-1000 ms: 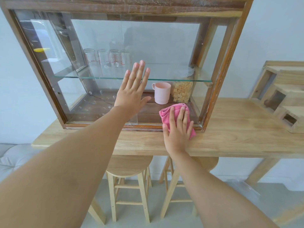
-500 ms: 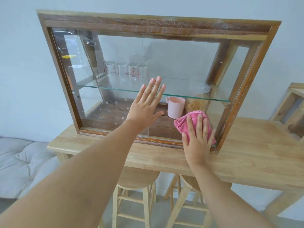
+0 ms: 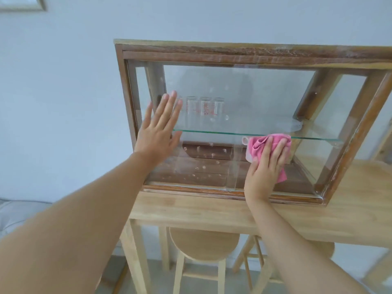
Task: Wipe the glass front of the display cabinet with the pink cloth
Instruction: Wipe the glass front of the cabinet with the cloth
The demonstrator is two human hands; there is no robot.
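Note:
A wood-framed display cabinet (image 3: 233, 54) with a glass front (image 3: 244, 92) stands on a light wooden table (image 3: 191, 211). My right hand (image 3: 265, 168) presses a crumpled pink cloth (image 3: 263, 143) flat against the lower right part of the glass, just under the level of the inner glass shelf. My left hand (image 3: 159, 130) lies flat with fingers spread on the glass near the cabinet's left post, holding nothing. The cloth hides most of a pink cup inside.
Inside, three clear measuring glasses (image 3: 203, 107) stand on the glass shelf (image 3: 212, 132). Two wooden stools (image 3: 203, 245) sit under the table. A grey cushion (image 3: 14, 213) lies at the lower left. A pale wall is behind.
My right hand has slid the pink cloth up the glass from the bottom frame to shelf height. My left hand has shifted left along the glass. The view has tilted up and left.

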